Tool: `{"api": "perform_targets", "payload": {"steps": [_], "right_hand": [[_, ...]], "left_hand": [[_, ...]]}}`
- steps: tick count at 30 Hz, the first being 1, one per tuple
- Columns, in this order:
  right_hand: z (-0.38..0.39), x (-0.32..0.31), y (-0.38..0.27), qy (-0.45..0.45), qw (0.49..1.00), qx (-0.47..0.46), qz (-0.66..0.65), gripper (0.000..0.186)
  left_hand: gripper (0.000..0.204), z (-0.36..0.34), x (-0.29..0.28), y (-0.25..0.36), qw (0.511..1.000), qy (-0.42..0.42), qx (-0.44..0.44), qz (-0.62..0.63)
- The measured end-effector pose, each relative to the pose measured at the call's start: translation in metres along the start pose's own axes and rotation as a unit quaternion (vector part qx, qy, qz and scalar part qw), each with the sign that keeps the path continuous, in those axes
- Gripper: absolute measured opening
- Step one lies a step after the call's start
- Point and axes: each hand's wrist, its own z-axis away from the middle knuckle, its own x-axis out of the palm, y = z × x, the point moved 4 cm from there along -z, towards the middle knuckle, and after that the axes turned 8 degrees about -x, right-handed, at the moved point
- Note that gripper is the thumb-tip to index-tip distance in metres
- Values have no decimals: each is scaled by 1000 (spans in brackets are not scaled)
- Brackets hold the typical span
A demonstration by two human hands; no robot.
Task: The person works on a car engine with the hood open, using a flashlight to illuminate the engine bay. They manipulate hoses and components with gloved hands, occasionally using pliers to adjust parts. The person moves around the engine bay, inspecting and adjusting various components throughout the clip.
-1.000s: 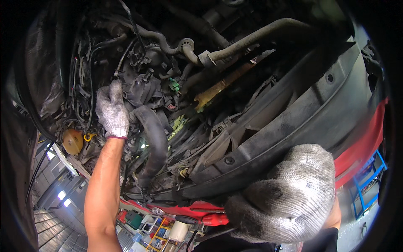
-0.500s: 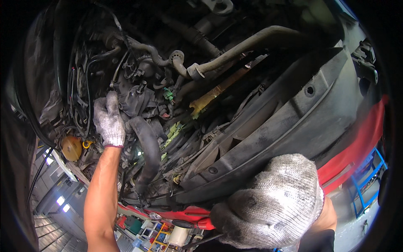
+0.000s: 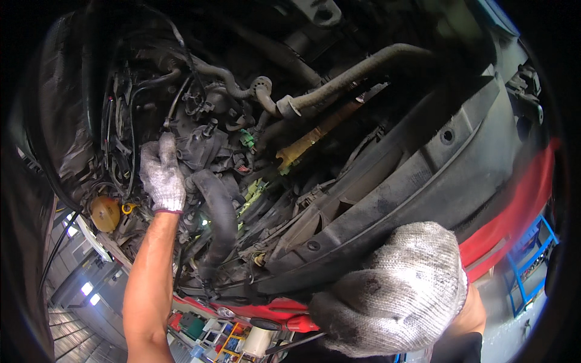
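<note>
We find the left hand (image 3: 162,176), in a soiled grey knit glove, raised into the engine bay from below, its fingers closed on a dark engine part (image 3: 200,144) just left of the thick black hose (image 3: 219,221). That hose curves downward beside the wrist. The right hand (image 3: 396,289), in a like glove, is curled and pressed against the lower edge of the black plastic undertray (image 3: 423,175), well right of the hose. What it grips, if anything, we cannot tell.
</note>
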Motion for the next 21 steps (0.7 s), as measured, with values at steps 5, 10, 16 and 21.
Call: {"api": "perform_targets", "payload": {"steps": [5, 10, 16, 21], "right_hand": [[0, 3, -1, 20, 1000, -1, 15, 33], [35, 15, 6, -33, 995, 46, -87, 49], [37, 22, 6, -49, 990, 52, -124, 53], [26, 22, 4, -11, 997, 11, -80, 49]], "left_hand": [[46, 0, -1, 0, 1000, 2, -5, -10], [46, 0, -3, -1, 1000, -1, -22, -13], [52, 1, -6, 7, 999, 2, -20, -25], [54, 2, -5, 4, 999, 4, -21, -29]]}}
